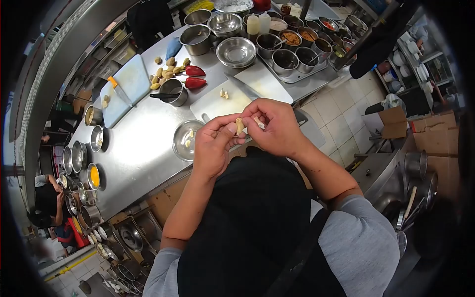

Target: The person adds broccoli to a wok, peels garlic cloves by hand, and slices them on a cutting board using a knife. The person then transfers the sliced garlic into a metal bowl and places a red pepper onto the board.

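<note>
My left hand (213, 144) pinches a pale garlic clove (239, 125) between thumb and fingertips, above the table's near edge. Against the clove's side press the fingers of my right hand (274, 124). A whitish scrap of garlic peel (259, 122) shows between those right fingers. Just left of my left hand, a steel bowl (179, 149) holds several peeled cloves. Beyond my hands, a few more garlic cloves (224, 94) lie on a white cutting board (208, 105). A knife (242, 85) rests on the board, its handle partly hidden by my right hand.
A steel pot (179, 99) with a dark handle, ginger-like pieces (166, 74) and two red peppers (196, 82) lie farther back. Left stands a bluish board (133, 81) with an orange-handled knife (118, 90). Sauce pots (285, 60) crowd the back right. Another person (48, 193) is far left.
</note>
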Available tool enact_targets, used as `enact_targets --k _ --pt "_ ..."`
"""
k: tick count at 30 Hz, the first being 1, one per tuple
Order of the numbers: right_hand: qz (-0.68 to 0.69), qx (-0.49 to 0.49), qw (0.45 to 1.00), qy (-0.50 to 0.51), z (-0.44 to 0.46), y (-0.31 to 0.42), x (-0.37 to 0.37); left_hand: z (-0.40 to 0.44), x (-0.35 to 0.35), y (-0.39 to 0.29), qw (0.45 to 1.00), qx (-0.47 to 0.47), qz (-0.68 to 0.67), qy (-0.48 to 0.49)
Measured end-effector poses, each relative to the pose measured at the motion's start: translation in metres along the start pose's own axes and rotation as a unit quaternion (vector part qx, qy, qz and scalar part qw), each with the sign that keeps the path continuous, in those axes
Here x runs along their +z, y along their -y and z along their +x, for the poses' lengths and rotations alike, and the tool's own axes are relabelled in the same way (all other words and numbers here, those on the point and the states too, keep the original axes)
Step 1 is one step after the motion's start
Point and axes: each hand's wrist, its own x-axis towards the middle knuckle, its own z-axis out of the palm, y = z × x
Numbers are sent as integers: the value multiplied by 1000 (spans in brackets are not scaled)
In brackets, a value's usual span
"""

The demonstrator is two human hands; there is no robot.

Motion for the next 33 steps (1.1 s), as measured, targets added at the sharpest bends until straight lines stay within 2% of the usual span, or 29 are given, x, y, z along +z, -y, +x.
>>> enact_targets --k 5,8,10,11,13,15,21,28,33 --pt "-46 -45 998 16 5 -3 5 -4 0 -5 999 -21 -49 -11" --pt "-71 -68 995 27 7 2 3 -5 -5 -4 1000 12 -7 6" --pt "-81 -76 993 35 7 2 3 -7 -6 -6 996 34 79 -6" --pt "-78 -104 991 34 8 1 3 -9 -5 -8 996 34 79 -6" --pt "-77 -131 988 32 7 1 0 -14 2 -16 986 19 167 -15" --pt "-128 -146 978 82 7 4 -6 -16 6 -17 982 40 186 -16" --pt "-133 -191 963 135 2 7 -24 -21 18 -29 957 67 282 2" --pt "-146 -187 965 115 -7 10 -31 -20 27 -29 947 60 314 18" --pt "-151 -174 971 58 -14 8 -27 -17 30 -22 942 89 323 32"
